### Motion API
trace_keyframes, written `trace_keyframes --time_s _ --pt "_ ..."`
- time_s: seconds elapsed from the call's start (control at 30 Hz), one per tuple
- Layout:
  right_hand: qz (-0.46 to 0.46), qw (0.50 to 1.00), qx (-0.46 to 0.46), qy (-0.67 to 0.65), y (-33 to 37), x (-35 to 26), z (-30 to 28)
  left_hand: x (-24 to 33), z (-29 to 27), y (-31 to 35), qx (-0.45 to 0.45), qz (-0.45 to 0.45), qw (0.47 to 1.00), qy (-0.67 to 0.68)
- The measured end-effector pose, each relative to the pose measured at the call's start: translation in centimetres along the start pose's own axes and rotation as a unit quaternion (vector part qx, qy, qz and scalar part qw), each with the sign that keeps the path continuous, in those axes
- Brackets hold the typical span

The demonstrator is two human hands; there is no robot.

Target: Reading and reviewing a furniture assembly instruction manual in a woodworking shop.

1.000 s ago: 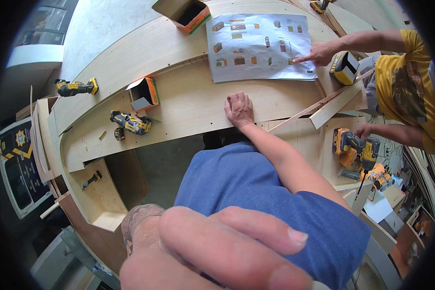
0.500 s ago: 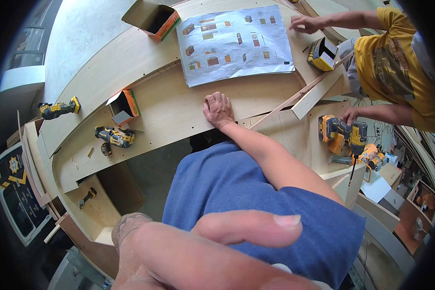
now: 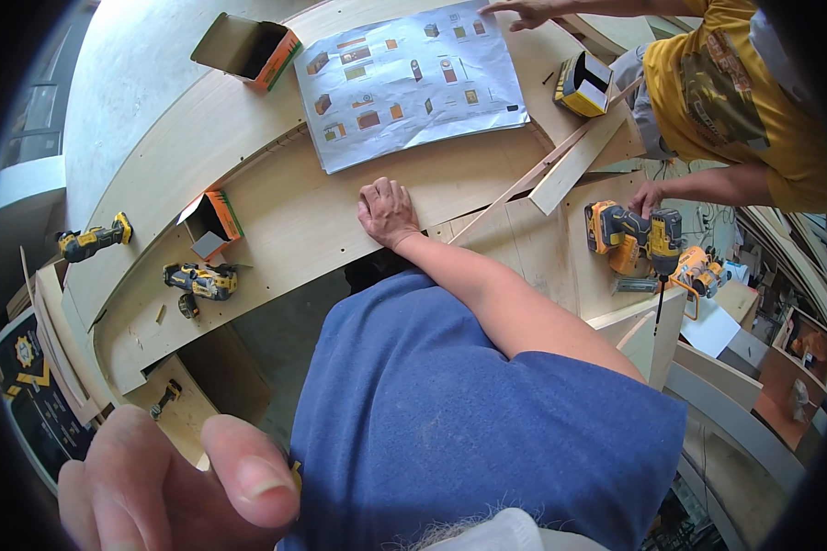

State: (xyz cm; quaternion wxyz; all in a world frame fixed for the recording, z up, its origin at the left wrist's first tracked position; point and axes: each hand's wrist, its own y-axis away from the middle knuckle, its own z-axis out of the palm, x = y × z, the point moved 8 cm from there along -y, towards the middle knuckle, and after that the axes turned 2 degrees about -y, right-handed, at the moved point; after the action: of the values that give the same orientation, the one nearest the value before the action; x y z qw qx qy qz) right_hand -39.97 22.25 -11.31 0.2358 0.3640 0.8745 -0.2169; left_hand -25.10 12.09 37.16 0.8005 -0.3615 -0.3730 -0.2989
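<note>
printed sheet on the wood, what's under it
The printed sheet lies on pale wooden panels, which show beyond its left and lower edges. Anything else directly beneath is covered.

Bare plywood (image 3: 459,176) below paper (image 3: 413,83), wood board (image 3: 574,170) and drill (image 3: 663,241) obstructing right side

White paper sheets (image 3: 413,101), small coloured pictures on top, lightly creased, lying flat on pale plywood worktop (image 3: 289,211)

Your blue shirt (image 3: 469,422) looks like matt, soft-napped cloth. Before you, the tabletop (image 3: 294,220) is smooth, pale wood, the printed sheet (image 3: 404,103) rumpled paper (with a faint sheen), the drill (image 3: 663,243) hard plastic.
</note>
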Motion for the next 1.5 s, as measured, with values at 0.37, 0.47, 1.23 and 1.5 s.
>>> trace_keyframes --time_s 0.37,0.47,1.23,1.5 --pt "0.009 1.000 0.011 -0.006 0.4 0.5 -0.1 1.4 2.6 -0.5 -0.130 0.070 0.987 -0.069" --pt "0.007 1.000 0.005 -0.001 0.0 0.4 0.1 1.7 -0.2 0.0 0.051 0.111 0.980 -0.155" --pt "0.001 1.000 -0.002 -0.019 -0.1 -0.3 -0.2 -32.0 -28.7 29.1 -0.107 -0.435 0.662 -0.601" --pt "0.014 1.000 -0.008 -0.008 0.2 0.9 0.2 -31.1 -30.2 25.2 0.003 -0.380 0.639 -0.669"
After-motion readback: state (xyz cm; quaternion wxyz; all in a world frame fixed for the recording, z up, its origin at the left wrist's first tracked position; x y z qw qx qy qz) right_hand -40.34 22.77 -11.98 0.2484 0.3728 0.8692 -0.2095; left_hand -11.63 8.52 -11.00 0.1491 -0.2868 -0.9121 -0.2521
